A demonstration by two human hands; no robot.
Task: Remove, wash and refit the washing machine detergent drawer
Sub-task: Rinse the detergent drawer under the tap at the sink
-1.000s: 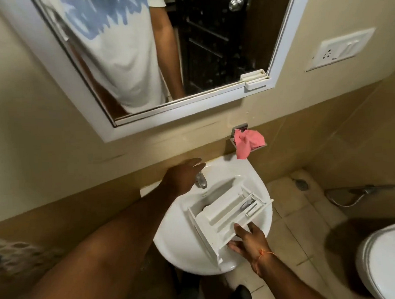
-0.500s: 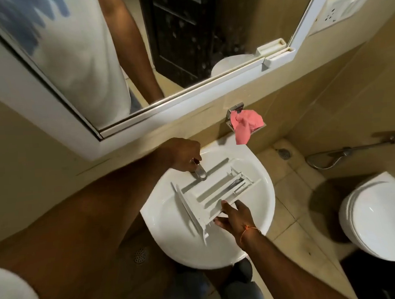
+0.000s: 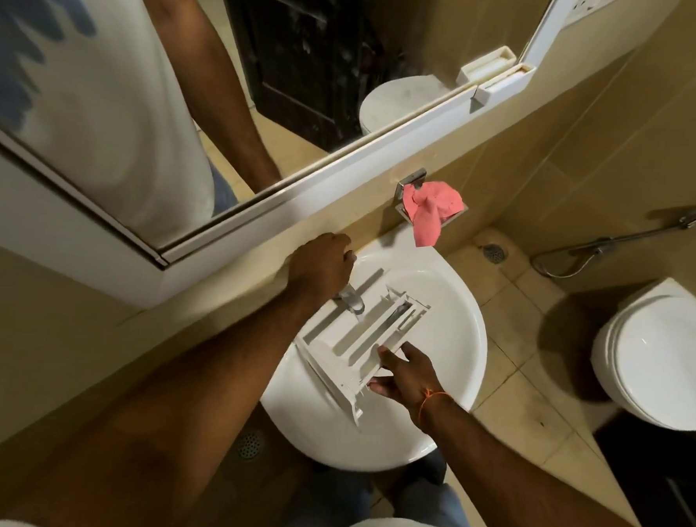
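The white detergent drawer [image 3: 355, 336] lies tilted across the white washbasin [image 3: 442, 298], its compartments facing up, under the chrome tap spout [image 3: 350, 297]. My right hand [image 3: 404, 372] holds the drawer's near side, fingers over its edge and thumb beneath. My left hand [image 3: 322, 265] is curled over the top of the tap at the back of the basin. I cannot see any water running.
A pink cloth [image 3: 431, 211] hangs from a chrome holder on the wall behind the basin. A mirror [image 3: 205, 88] hangs above. The toilet [image 3: 666, 358] stands to the right, with a hose sprayer [image 3: 606, 247] on the wall and floor drains below.
My head has moved closer and more over the basin. My left hand closed over the tap top. The drawer shifted further under the spout, still in my right hand.
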